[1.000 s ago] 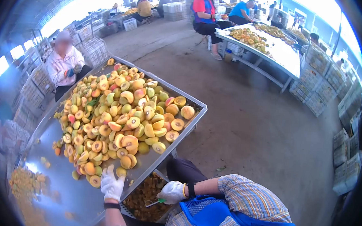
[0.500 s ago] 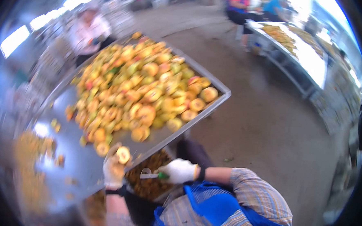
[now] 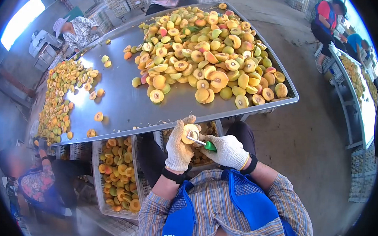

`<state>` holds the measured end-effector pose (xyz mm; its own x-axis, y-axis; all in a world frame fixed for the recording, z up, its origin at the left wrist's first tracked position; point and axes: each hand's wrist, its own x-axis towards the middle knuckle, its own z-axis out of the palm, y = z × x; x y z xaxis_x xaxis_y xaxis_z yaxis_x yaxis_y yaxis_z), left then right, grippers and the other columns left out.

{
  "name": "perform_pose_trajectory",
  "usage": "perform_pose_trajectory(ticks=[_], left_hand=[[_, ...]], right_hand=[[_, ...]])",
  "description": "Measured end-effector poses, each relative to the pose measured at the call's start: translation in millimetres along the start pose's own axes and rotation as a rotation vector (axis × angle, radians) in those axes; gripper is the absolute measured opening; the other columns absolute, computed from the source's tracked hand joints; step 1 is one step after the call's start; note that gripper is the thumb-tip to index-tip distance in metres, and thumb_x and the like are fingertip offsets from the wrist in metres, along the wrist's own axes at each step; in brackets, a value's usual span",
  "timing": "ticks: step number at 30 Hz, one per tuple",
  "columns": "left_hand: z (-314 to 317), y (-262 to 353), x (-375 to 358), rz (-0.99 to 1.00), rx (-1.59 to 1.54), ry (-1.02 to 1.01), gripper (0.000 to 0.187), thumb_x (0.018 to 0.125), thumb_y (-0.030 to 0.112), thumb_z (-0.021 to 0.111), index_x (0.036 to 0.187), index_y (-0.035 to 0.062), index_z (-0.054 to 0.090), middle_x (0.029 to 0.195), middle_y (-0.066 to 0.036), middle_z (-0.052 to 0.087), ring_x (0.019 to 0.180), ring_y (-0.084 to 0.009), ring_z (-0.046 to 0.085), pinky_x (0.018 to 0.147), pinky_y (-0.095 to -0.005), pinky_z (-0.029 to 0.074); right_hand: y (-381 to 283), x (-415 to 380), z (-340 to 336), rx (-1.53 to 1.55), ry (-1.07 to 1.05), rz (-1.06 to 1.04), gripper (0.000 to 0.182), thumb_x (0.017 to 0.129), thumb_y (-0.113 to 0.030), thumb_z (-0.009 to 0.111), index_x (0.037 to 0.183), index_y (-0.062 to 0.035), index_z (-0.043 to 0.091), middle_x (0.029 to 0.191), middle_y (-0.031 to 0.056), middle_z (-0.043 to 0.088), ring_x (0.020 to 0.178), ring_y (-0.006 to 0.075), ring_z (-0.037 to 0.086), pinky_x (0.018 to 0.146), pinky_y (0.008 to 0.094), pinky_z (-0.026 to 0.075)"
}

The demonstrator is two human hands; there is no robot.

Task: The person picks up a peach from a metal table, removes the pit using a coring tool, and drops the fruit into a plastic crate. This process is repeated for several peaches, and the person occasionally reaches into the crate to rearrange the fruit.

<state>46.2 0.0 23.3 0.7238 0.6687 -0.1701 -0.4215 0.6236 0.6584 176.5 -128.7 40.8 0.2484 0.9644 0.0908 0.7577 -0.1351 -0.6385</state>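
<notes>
My left hand [image 3: 180, 146], in a white glove with a stained palm, grips a halved yellow peach [image 3: 190, 134] with its cut face turned up. My right hand [image 3: 227, 151], gloved too, is closed around the green handle of a pitting spoon [image 3: 210, 146]. The tool's metal loop lies against the middle of the cut face, around the stone area. Both hands are just off the near edge of a metal table [image 3: 125, 102]. Beyond them on the table rises a large heap of peach halves [image 3: 209, 55], several with stones showing.
Below the table edge, a white crate [image 3: 98, 173] holds peach halves; another crate [image 3: 219, 129] sits under my hands. More halves [image 3: 59, 98] lie at the table's left. Co-workers sit at the left and far sides. A second table [image 3: 359, 88] with fruit stands at the right.
My hands have come together; the tool's loop, earlier apart from the peach half, now touches its cut face. My view has swung left, showing more of the table and crates.
</notes>
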Motion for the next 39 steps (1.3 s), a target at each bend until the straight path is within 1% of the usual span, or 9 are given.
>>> perform_pose_trajectory(ticks=[2,7,9,20,22,23,26,30,39], left_hand=[[4,-4,-3,-0.026,0.0,0.037,0.049,0.101,0.043,0.053,0.12,-0.0011,0.061,0.098,-0.014,0.067,0.081,-0.02,0.065,0.069,-0.0298,0.053],[11,-6,-11,-0.043,0.021,0.026,0.057,0.101,0.051,0.05,0.115,-0.002,0.064,0.092,-0.013,0.068,0.079,-0.0216,0.066,0.07,-0.0317,0.055],[19,-9,-11,-0.047,0.007,0.121,0.06,0.1,0.056,0.046,0.109,0.0001,0.066,0.085,-0.013,0.068,0.071,-0.0239,0.066,0.058,-0.0299,0.052],[22,-6,-7,-0.064,0.14,0.228,0.062,0.1,0.055,0.046,0.092,-0.002,0.067,0.076,-0.015,0.068,0.059,-0.0251,0.066,0.052,-0.0307,0.055],[27,-1,-10,-0.028,0.152,0.233,0.062,0.101,0.055,0.046,0.091,-0.0023,0.067,0.075,-0.015,0.068,0.057,-0.025,0.066,0.051,-0.0302,0.055],[31,5,-13,-0.052,0.171,0.156,0.062,0.101,0.055,0.045,0.091,-0.0028,0.067,0.076,-0.015,0.068,0.057,-0.0248,0.066,0.05,-0.0297,0.054],[24,4,-12,-0.028,0.155,0.098,0.065,0.101,0.056,0.043,0.093,-0.0038,0.066,0.077,-0.016,0.068,0.058,-0.0246,0.067,0.048,-0.0284,0.054],[11,6,-7,-0.061,0.033,0.114,0.064,0.101,0.057,0.043,0.099,-0.0036,0.065,0.079,-0.016,0.068,0.06,-0.0256,0.067,0.051,-0.03,0.056],[18,-3,-11,0.013,0.065,0.22,0.058,0.1,0.055,0.048,0.098,-0.0005,0.066,0.081,-0.015,0.069,0.063,-0.0242,0.068,0.057,-0.0326,0.058]], right_hand=[[0,1,-2,-0.028,-0.035,0.014,0.038,0.086,-0.035,0.07,0.117,-0.0132,0.066,0.072,0.0127,0.068,0.065,0.0328,0.068,0.059,0.0409,0.055],[4,-1,1,-0.062,-0.009,-0.019,0.034,0.084,-0.032,0.071,0.11,-0.0112,0.069,0.07,0.0144,0.068,0.065,0.0345,0.068,0.059,0.0415,0.055],[6,-3,2,-0.033,-0.043,-0.02,0.029,0.082,-0.029,0.071,0.104,-0.0091,0.07,0.071,0.0157,0.068,0.066,0.0351,0.068,0.06,0.0424,0.055],[23,-7,17,-0.006,-0.092,-0.115,0.02,0.079,-0.023,0.072,0.091,-0.0075,0.071,0.07,0.0155,0.067,0.063,0.0349,0.067,0.058,0.0401,0.055],[10,-10,20,0.117,-0.327,-0.153,0.027,0.085,-0.034,0.071,0.091,-0.0079,0.071,0.074,0.0164,0.068,0.068,0.0347,0.067,0.063,0.0417,0.054],[0,-11,20,0.119,-0.427,0.058,0.034,0.084,-0.04,0.073,0.092,-0.0074,0.072,0.074,0.0166,0.069,0.066,0.0344,0.067,0.062,0.0407,0.054],[9,-11,27,0.147,-0.278,-0.09,0.035,0.084,-0.041,0.073,0.094,-0.007,0.072,0.074,0.0166,0.068,0.066,0.0342,0.067,0.062,0.0405,0.054],[6,-11,18,0.061,-0.148,0.018,0.029,0.081,-0.027,0.072,0.105,-0.011,0.074,0.07,0.0152,0.067,0.061,0.0329,0.067,0.055,0.0398,0.055],[3,-1,6,-0.065,-0.026,-0.014,0.023,0.081,-0.023,0.069,0.1,-0.0111,0.074,0.071,0.0142,0.068,0.063,0.0333,0.068,0.059,0.0409,0.056]])
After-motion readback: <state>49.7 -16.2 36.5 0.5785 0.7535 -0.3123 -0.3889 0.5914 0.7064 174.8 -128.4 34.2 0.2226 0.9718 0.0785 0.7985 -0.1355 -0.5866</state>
